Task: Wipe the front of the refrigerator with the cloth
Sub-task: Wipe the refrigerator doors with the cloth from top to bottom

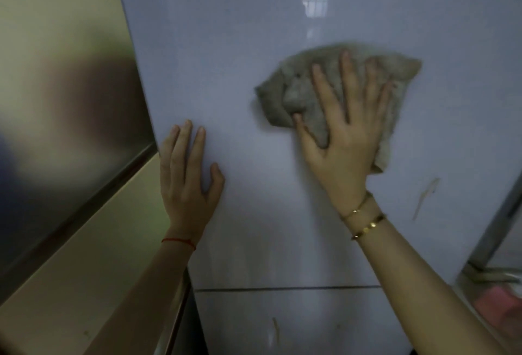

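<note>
right hand [346, 128]: fingers spread, flat on cloth [305, 91], pressing it to refrigerator [226, 43] | left hand [187, 176]: open, flat on door, empty

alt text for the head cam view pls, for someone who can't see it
A person's right hand presses a crumpled grey cloth flat against a pale, glossy refrigerator door, while the left hand rests open on the door near its left edge.
</note>
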Tool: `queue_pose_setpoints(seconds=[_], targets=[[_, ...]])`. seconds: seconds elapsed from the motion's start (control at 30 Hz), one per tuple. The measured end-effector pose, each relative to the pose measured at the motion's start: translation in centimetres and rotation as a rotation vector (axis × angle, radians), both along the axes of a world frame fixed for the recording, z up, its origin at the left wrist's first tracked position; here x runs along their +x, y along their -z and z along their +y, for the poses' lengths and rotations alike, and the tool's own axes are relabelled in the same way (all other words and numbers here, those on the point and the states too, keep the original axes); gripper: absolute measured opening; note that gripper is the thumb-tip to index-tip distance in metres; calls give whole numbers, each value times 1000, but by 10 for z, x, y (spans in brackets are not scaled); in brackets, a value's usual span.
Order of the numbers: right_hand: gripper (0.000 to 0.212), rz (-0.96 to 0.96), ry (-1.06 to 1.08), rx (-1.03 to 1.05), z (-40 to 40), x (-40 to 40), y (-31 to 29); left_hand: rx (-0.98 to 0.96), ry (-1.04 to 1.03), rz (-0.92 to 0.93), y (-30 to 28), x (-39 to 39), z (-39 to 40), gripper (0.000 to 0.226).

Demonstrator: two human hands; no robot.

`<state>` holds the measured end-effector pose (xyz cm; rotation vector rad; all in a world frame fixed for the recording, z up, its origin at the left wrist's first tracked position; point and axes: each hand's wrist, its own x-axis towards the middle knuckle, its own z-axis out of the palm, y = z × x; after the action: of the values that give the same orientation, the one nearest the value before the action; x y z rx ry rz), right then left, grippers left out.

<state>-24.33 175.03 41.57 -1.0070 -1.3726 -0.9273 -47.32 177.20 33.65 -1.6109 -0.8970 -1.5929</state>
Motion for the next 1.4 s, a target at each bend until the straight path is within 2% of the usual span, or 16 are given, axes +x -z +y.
queue_pose_setpoints(seconds=[0.1,0.2,0.27,0.37,0.43,0.57,0.67,0.83,0.9,0.97,1.07,1.13,1.2,1.3,1.33,1.4], targets=[[54,-156,-61,-80,-8,-23,27,5,-6,6,-1,0,0,46],[54,-280,-38,-164,-23,-11,60,-11,-8,5,-2,-1,-2,46],[54,-190,-35,-146,-23,5,44,-19,-8,-3,-3,0,-3,46],[52,20,-28,-28,-10,13,-16,-24,-7,-6,-3,1,-3,46],[52,36,-29,14,-3,-1,-48,-31,2,-15,-2,1,-2,48],[51,-175,-88,-36,-5,-38,-27,-35,6,-24,-1,1,0,51],[52,-276,-62,-88,-14,-20,1,-37,5,-19,-2,1,0,50],[52,94,-21,18,-6,5,-49,-48,10,-26,-1,1,0,50],[52,120,-27,28,-2,-12,-61,-49,13,-29,-1,1,1,49],[51,-2,-74,18,-3,-34,-48,-43,6,-24,0,1,1,49],[52,-276,-88,-91,-14,-45,6,-24,1,-7,-1,0,1,50],[53,-339,-46,-133,-21,-27,28,-29,2,-6,-2,-1,0,51],[54,-244,-22,-119,-19,-3,24,-40,-3,-21,-2,0,0,50],[51,63,-21,-22,-10,17,-7,-52,-4,-27,-2,2,-2,50],[51,111,-20,-7,-9,16,-13,-54,-4,-27,-2,2,-2,50],[50,52,-28,-14,-9,11,-3,-55,-4,-29,-2,3,-3,50]])
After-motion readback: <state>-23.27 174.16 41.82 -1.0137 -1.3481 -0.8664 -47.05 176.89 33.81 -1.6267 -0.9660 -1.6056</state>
